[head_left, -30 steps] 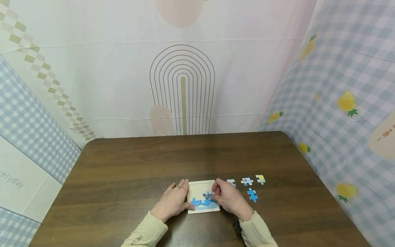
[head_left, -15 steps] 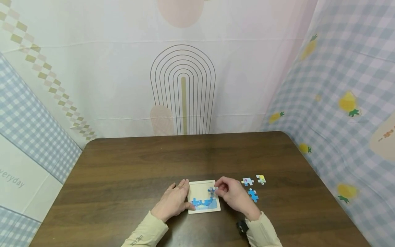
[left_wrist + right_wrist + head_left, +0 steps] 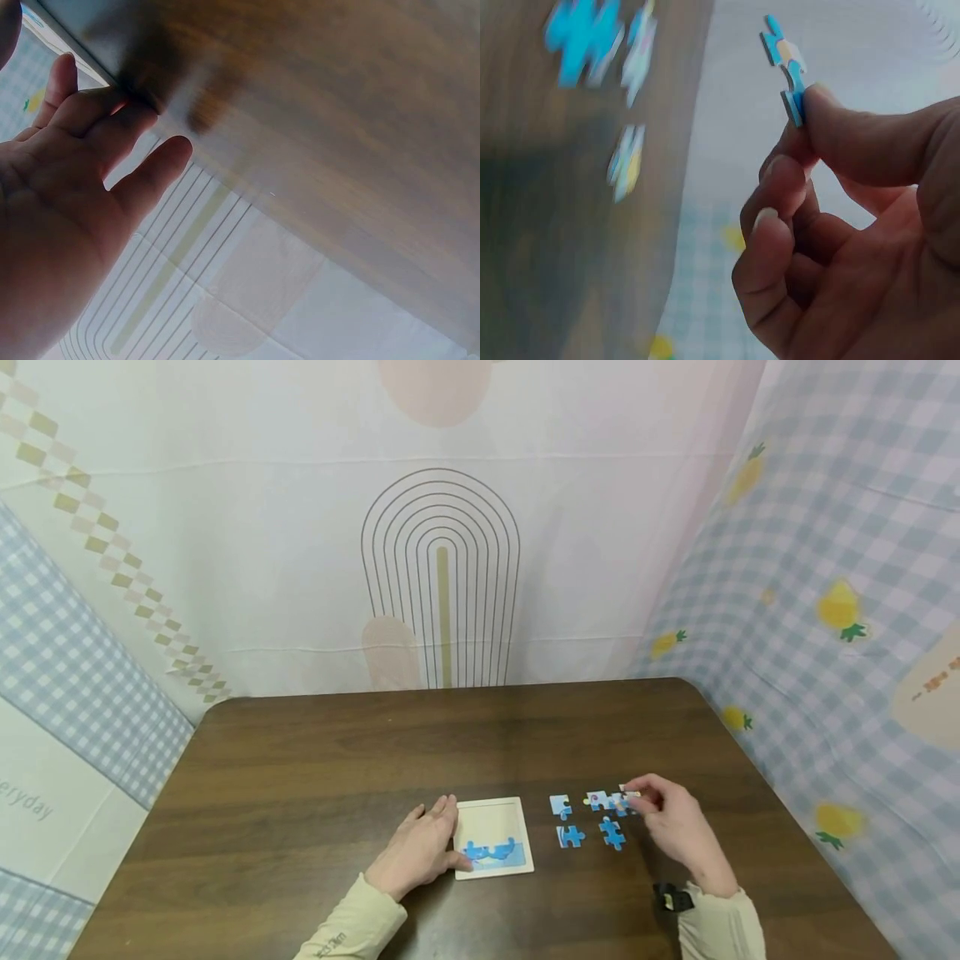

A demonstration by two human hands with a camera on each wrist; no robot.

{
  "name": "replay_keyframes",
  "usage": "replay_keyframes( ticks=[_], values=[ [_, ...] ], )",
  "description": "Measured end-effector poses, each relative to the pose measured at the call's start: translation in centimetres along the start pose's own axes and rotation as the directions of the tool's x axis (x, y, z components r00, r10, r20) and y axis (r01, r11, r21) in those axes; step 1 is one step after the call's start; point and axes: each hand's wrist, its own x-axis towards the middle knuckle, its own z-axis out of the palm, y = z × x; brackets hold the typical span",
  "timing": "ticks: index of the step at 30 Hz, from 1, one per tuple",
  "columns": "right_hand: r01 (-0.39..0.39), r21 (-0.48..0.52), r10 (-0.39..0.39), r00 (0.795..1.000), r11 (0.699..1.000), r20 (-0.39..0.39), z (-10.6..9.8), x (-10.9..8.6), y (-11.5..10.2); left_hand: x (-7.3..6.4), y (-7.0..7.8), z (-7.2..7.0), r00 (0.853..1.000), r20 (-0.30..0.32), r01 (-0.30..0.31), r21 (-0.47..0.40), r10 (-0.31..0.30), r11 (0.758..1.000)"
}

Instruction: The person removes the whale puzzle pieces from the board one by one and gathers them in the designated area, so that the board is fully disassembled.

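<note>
A puzzle tray [image 3: 487, 810] with a pale bare upper part lies in the head view, its lower part filled with joined blue puzzle pieces [image 3: 501, 853]. My left hand [image 3: 420, 845] rests along the tray's left edge with fingers extended, the thumb over the lower left corner. In the left wrist view, those fingers [image 3: 154, 176] reach to the tray's edge. Off to the right, my right hand [image 3: 675, 822] pinches a blue jigsaw piece [image 3: 791, 64] with an orange patch between thumb and index finger. It is raised over the loose pieces.
Right of the tray lie loose jigsaw pieces: a pale one [image 3: 559, 807], a blue-and-white one [image 3: 571, 836], a blue one [image 3: 612, 832] and one with a pink spot [image 3: 596, 800]. A yellow-patterned piece [image 3: 628, 165] is mostly hidden by the right hand in the head view.
My right hand has lifted the pinched jigsaw piece off the tray and carried it right, uncovering two loose pieces beside the tray. The left hand has stayed in place.
</note>
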Motion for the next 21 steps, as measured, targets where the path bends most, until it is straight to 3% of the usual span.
replay_keyframes(
  ticks=[4, 9, 16, 21],
  values=[
    [-0.057, -0.059, 0.057, 0.998, 0.997, 0.008, -1.0, -0.2, 2.0, 0.0, -0.1, 0.1, 1.0, 0.002, -0.001, 0.001, 0.001, 1.0],
    [-0.094, -0.089, 0.101, 0.992, 0.992, 0.081, -1.3, -0.1, 3.6, 0.1, -0.2, 0.2, 1.0, 0.001, 0.002, 0.0, -0.002, 1.0],
    [-0.195, -0.08, 0.204, 0.971, 0.977, 0.124, -1.0, 0.4, 4.3, 0.1, -0.2, 0.1, 1.0, 0.004, 0.008, -0.001, -0.008, 1.0],
    [-0.216, -0.08, 0.225, 0.964, 0.973, 0.139, -0.8, 0.6, 4.8, 0.1, -0.1, 0.2, 1.0, 0.007, 0.012, 0.001, -0.012, 1.0]
  ],
)
